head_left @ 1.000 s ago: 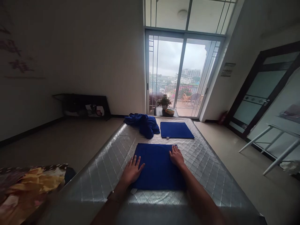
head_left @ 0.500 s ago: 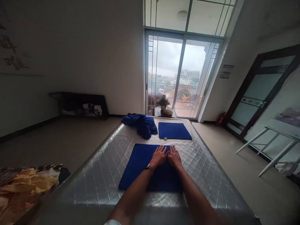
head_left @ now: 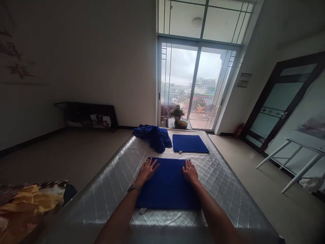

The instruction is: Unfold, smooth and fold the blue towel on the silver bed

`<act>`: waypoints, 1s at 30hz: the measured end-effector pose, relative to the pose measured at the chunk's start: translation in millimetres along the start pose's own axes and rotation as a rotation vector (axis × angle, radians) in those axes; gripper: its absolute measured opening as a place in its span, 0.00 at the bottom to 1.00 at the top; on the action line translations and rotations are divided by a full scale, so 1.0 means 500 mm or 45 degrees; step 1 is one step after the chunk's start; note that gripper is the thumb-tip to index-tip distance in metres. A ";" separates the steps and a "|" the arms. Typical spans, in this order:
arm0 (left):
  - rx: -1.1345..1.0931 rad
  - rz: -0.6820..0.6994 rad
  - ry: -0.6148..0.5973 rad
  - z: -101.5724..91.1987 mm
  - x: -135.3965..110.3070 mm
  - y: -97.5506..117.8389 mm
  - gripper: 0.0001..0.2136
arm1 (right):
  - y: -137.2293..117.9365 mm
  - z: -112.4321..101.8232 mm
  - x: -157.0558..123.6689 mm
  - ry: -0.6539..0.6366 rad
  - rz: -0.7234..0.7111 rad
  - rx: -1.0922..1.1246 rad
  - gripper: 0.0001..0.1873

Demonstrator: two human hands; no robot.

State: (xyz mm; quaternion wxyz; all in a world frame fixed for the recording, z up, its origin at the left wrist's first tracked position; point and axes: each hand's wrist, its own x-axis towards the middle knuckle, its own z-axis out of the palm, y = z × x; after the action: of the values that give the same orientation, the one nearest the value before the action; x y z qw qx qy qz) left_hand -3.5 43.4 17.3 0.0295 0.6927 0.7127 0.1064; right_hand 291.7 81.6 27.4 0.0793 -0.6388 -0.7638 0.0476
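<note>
A folded blue cloth [head_left: 169, 186] lies flat on a silver quilted mattress [head_left: 111, 189], with a small white tag showing at its near edge. My left hand [head_left: 147, 169] rests on the cloth's far left corner, fingers spread. At the far right corner, my right hand [head_left: 190, 171] lies flat with its fingers stretched out. Beyond them sits a second folded blue cloth [head_left: 190, 143], also with a white tag. A crumpled heap of blue cloth [head_left: 153, 137] is beside it on the left.
A potted plant [head_left: 177, 112] stands on a dark chair past the mattress, before sliding glass doors [head_left: 179, 74]. Yellowish fabric [head_left: 30, 200] is piled at the lower left. On the right are a white-legged table [head_left: 304, 145] and a dark-framed door [head_left: 281, 105].
My left hand has moved left across the cloth, from beside my right hand to the far left corner. My right hand stays near the far right corner.
</note>
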 end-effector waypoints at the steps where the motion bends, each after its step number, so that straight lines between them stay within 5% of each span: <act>1: -0.001 0.002 0.001 -0.001 -0.001 -0.005 0.35 | -0.002 -0.002 0.001 -0.001 0.007 -0.027 0.36; 9: 0.052 -0.004 -0.028 -0.003 -0.007 0.008 0.34 | 0.013 -0.009 0.018 -0.045 -0.102 0.000 0.35; 16: 0.143 -0.042 -0.083 -0.051 0.024 0.022 0.37 | 0.019 0.003 0.014 0.007 -0.087 0.106 0.35; 20: 0.151 0.047 0.011 -0.054 0.065 0.116 0.37 | 0.018 0.002 0.014 0.012 -0.079 0.134 0.35; 26: 0.029 0.394 0.039 0.028 0.083 0.319 0.29 | 0.024 0.002 0.013 -0.008 -0.114 0.115 0.33; 30: 0.001 0.398 0.022 0.067 0.073 0.334 0.28 | 0.025 0.004 0.013 -0.015 -0.116 0.095 0.32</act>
State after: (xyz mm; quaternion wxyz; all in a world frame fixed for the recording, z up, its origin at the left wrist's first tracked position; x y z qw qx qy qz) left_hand 165.5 86.1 20.6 0.0061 0.7942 0.5965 0.1154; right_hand 302.4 90.4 23.8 0.1006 -0.5996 -0.7903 0.0761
